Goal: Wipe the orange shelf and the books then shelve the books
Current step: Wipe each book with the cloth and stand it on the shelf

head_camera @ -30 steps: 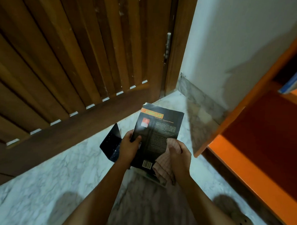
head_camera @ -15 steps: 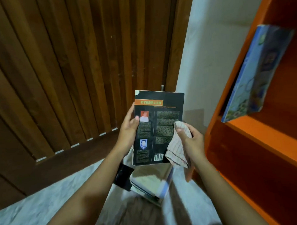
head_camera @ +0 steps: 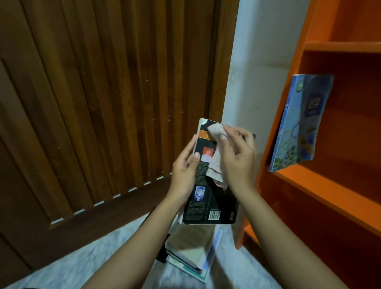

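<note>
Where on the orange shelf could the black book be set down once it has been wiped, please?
The shelf board is bare to the right of the leaning blue book, and the board above shows nothing on it. The floor below is crowded by the book stack. The left hand holds the black book; the right hand presses the cloth.
</note>
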A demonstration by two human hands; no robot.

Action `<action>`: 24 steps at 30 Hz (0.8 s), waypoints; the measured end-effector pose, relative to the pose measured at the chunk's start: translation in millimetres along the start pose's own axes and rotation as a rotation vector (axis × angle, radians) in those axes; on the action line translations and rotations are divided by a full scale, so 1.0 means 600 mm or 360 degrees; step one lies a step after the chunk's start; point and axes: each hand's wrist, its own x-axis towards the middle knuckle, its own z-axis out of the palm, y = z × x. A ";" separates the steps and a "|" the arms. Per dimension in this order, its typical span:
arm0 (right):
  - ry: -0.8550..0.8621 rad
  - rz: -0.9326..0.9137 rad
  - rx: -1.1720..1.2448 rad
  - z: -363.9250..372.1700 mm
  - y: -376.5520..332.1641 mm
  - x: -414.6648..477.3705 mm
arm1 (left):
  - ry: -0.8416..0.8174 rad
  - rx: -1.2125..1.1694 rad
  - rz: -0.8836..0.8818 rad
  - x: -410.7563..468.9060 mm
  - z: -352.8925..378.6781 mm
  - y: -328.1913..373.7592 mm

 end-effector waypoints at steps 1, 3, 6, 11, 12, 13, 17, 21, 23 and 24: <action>-0.0042 -0.0126 -0.0032 0.002 -0.007 0.003 | -0.0028 0.0060 0.0018 0.002 0.009 0.003; -0.0150 -0.0289 -0.0127 0.010 -0.007 0.011 | -0.0025 0.0099 0.0042 0.004 0.017 0.008; 0.0055 -0.0025 -0.0093 -0.006 0.020 0.042 | -0.0018 -0.0170 -0.0011 0.004 0.012 0.013; 0.0407 0.0502 0.0043 -0.023 0.035 0.040 | -0.0037 -0.0347 -0.0079 0.007 0.029 0.021; 0.0345 0.0371 0.0110 -0.011 0.021 0.025 | -0.0022 -0.0378 -0.0088 0.010 0.035 0.023; 0.0241 0.0175 0.0140 -0.001 0.008 0.008 | -0.0001 -0.0419 -0.0099 0.011 0.039 0.023; 0.0031 -0.0170 0.0032 -0.002 0.032 -0.014 | 0.0097 -0.0617 -0.0122 0.009 0.031 0.020; 0.0308 0.0614 -0.0031 -0.025 0.072 -0.001 | 0.0181 -0.0581 -0.0135 0.004 0.032 0.015; 0.0269 0.0452 0.0071 -0.011 0.050 -0.026 | 0.0202 -0.0592 -0.0130 0.007 0.038 0.014; 0.0191 0.0289 0.0138 0.000 0.035 -0.045 | 0.0224 -0.0617 -0.0130 0.010 0.040 0.015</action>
